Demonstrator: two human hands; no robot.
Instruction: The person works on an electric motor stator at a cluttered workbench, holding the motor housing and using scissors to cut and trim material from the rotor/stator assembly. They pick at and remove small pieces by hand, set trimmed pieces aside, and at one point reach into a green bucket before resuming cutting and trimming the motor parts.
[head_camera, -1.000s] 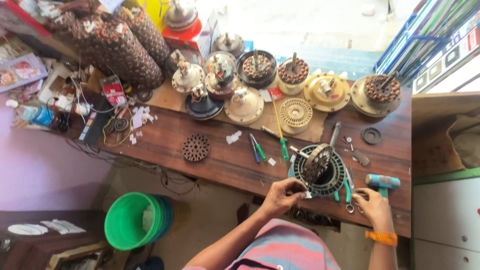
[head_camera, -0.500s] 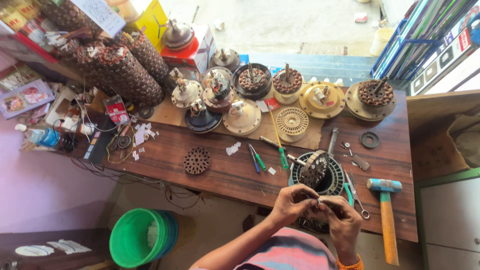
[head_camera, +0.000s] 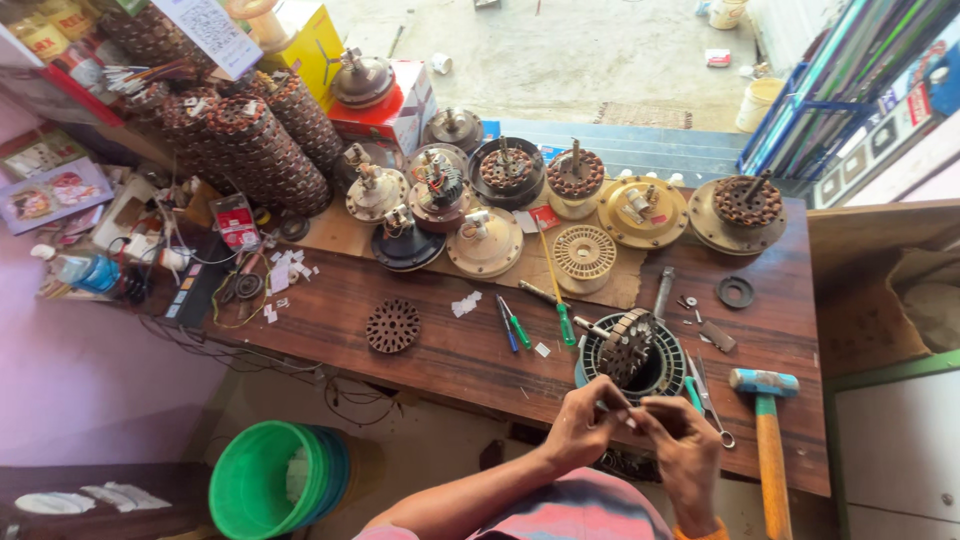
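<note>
Both hands' fingers (head_camera: 628, 418) hide something tiny

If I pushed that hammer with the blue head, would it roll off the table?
Probably not. The hammer lies flat on the wooden table, and its head sticks out sideways, which should stop rolling. It would likely feel top-heavy, since the head looks like solid metal. Its handle end reaches the table's near edge, so a hard shove might tip it off.

Small part pinched between fingertips of left hand (head_camera: 578, 428) and right hand (head_camera: 685, 455), too tiny to make out, held over near edge of bench. Just beyond hands: fan motor core (head_camera: 628, 345), grey slotted drum, tilted, resting in round black ribbed housing (head_camera: 665, 372) near front edge.
</note>
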